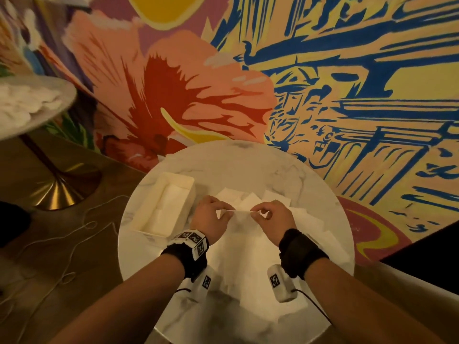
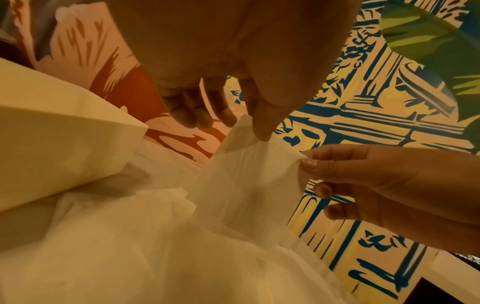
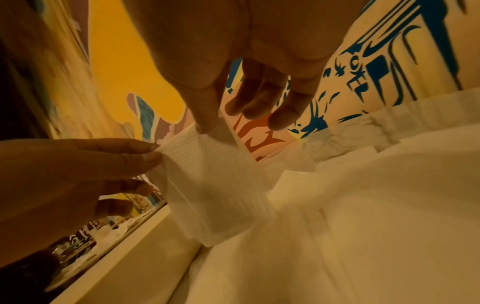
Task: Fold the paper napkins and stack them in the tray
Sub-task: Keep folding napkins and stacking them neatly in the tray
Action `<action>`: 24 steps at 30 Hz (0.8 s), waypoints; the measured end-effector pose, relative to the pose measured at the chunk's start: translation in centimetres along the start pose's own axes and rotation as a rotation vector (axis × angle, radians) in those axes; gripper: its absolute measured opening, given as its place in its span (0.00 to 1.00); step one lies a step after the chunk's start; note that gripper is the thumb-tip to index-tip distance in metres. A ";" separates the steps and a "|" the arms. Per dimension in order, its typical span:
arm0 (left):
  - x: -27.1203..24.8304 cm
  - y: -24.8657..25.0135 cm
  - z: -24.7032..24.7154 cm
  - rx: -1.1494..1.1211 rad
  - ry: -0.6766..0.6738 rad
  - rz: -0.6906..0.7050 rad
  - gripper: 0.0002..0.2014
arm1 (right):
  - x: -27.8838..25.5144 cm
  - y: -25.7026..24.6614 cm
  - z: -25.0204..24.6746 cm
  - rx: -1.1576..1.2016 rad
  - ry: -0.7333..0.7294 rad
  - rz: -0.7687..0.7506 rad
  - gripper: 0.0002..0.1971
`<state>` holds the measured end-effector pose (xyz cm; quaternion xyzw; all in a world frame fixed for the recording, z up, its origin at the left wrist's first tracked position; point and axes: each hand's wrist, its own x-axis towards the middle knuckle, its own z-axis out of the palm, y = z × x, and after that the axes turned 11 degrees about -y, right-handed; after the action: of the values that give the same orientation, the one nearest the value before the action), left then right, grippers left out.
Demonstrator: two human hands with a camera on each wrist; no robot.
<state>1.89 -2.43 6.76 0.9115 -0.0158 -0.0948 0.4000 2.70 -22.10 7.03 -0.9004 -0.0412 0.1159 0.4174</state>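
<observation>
Left hand and right hand each pinching napkin corners, tray beside

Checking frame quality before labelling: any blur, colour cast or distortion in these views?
Head view: warm dim light, wide-angle bending of the round table; the napkin between left hand and right hand is washed out. Left wrist view: the loose napkins are soft, the tray clearer. Right wrist view: yellow cast, blurred foreground.

right hand pinches napkin (top corner) | left hand pinches opposite corner
</observation>
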 end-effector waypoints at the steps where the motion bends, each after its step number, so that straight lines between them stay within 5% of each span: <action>1: 0.0 -0.3 -0.3 0.022 0.012 -0.001 0.04 | 0.2 -0.4 0.2 -0.010 -0.006 -0.023 0.02; 8: 0.0 -0.4 -2.5 0.052 -0.084 0.063 0.12 | 1.6 -3.5 2.0 0.100 -0.128 -0.057 0.03; 19: 1.9 -2.7 -6.2 -0.144 0.011 0.028 0.05 | 3.7 -4.8 1.2 0.368 -0.056 -0.024 0.07; 24: 2.1 -3.8 -6.6 -0.227 -0.122 -0.005 0.18 | 4.6 -5.9 1.5 0.487 -0.048 -0.021 0.07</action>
<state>5.00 4.72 8.03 0.8529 -0.0270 -0.1522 0.4986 6.91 -16.43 9.80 -0.7696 -0.0316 0.1395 0.6223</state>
